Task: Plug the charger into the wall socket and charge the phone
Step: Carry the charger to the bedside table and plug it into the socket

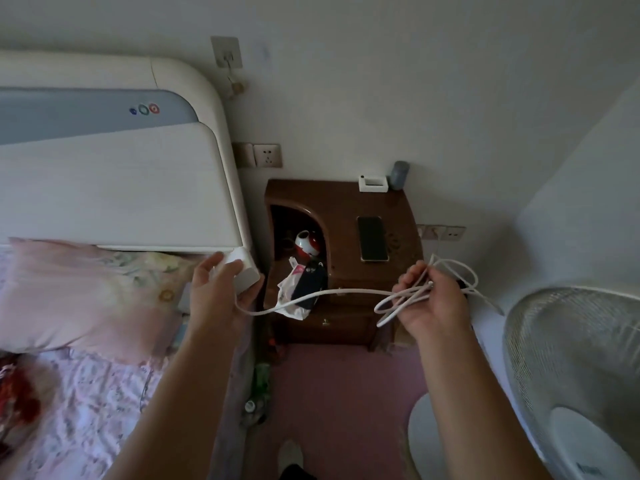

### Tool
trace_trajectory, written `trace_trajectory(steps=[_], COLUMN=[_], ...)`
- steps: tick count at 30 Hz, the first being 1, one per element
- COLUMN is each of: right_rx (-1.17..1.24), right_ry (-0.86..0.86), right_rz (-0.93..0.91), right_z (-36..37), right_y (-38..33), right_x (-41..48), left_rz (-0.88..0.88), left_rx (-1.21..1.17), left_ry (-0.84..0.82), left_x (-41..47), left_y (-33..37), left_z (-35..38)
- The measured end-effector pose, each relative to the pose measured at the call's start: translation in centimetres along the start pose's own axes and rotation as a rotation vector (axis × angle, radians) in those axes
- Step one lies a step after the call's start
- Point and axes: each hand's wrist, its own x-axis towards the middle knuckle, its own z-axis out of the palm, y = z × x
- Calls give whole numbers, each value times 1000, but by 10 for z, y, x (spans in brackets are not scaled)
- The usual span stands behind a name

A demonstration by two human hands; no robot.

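My left hand [221, 289] grips a white charger block [242, 270] just above the bed's edge. A white cable [329, 294] runs from the block across to my right hand [434, 303], which holds several loose loops of it. A dark phone [372, 239] lies face up on the brown bedside table [405, 209]. The wall socket [266, 155] sits on the wall above the table's left rear corner, beside the headboard.
A white headboard [121, 174] and a pink pillow [86, 292] fill the left. A white fan [575, 368] stands at the right. More sockets [443, 233] sit low on the right wall. A white box [373, 183] and a grey cup [400, 174] stand at the table's back.
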Motion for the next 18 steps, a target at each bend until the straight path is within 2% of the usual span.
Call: trace_trajectory(steps=[8,18], right_rx=[14,26], right_ry=[2,42], right_rz=[-27,-33], right_z=[65,105], right_y=[5,-8], right_x=[44,94], left_rz=[-51,-103], left_rx=[76,110], left_ry=[-58,-76], left_x=[82,133], left_y=[29,26], left_z=[43,89])
